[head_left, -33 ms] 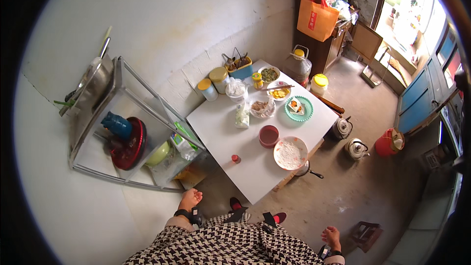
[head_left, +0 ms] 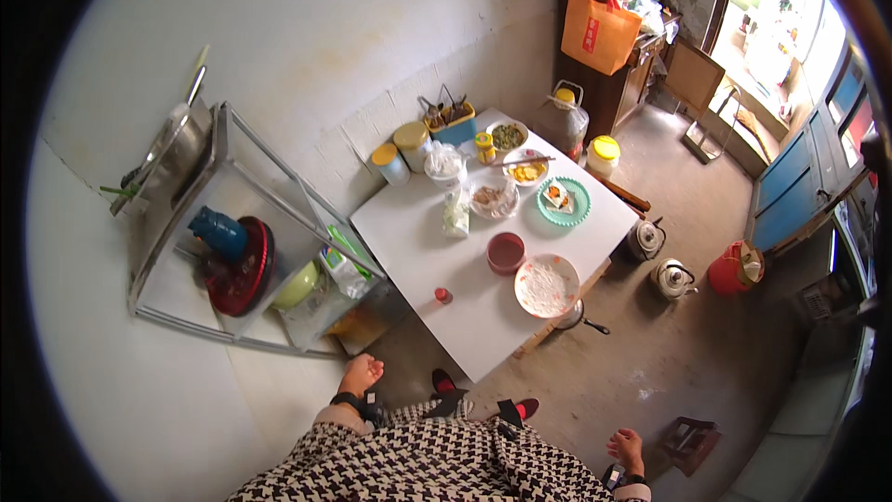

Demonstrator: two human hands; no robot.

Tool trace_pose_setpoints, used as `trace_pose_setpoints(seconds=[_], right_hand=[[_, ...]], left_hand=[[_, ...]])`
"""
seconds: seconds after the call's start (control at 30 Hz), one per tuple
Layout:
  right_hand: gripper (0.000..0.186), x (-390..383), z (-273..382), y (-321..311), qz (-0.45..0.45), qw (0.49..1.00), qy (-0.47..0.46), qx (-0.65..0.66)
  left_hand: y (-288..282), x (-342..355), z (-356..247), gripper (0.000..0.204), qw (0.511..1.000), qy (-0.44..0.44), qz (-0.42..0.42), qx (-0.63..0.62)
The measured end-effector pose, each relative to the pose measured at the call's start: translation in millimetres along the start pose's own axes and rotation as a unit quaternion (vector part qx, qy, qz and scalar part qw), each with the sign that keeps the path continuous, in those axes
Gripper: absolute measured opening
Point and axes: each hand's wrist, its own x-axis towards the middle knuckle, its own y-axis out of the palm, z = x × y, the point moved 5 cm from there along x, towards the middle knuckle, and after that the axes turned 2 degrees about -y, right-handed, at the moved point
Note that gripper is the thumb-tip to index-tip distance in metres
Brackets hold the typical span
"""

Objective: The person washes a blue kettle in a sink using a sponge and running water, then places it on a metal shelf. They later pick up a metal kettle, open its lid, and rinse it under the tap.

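Note:
My left hand (head_left: 360,374) hangs at the lower middle beside the wire-framed rack, empty, with fingers loosely curled. My right hand (head_left: 624,446) hangs lower right above the floor, also empty and loosely bent, near a small wooden stool (head_left: 689,442). Ahead is a white table (head_left: 418,279) bearing a bowl of white powder (head_left: 545,286), a dark red container (head_left: 506,254), a small red-capped bottle (head_left: 443,296), a green plate (head_left: 581,207), food bowls (head_left: 506,137), bagged items (head_left: 494,198) and several jars (head_left: 390,164). Neither hand touches the table.
A rack (head_left: 223,139) with pans and basins stands left. Two kettles (head_left: 674,279), a red bucket (head_left: 729,274) and a yellow-lidded tub (head_left: 604,156) sit on the floor right of the table. An orange bag (head_left: 599,33) hangs at the cabinet; a blue door (head_left: 790,186) stands by the bright doorway.
The whole view has shifted very slightly, with the table and objects a few pixels higher in the picture. My hands look much the same.

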Motion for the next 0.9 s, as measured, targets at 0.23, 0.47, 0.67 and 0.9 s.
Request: trace_pose_setpoints(seconds=[0.23,0.47,0.67,0.9], right_hand=[[0.028,-7.9,-54.7,-69.2,-0.051,0.998,0.032,0.034],[0.024,-16.3,-100.5,-73.4,-0.017,0.988,0.04,0.147],[0.039,-39.8,-90.4,-76.8,-0.041,0.998,0.036,0.012],[0.036,-42.2,-83.7,-69.1,-0.065,0.997,0.031,-0.032]], left_hand=[[88.6,-20.9,3.5,0.01,0.996,0.049,0.068,0.044],[167.6,-5.6,12.4,0.008,0.989,0.039,0.111,0.085],[168.3,12.3,16.0,0.012,0.988,0.018,0.094,0.121],[150.7,25.7,-1.0,0.011,0.989,0.03,0.072,0.122]])
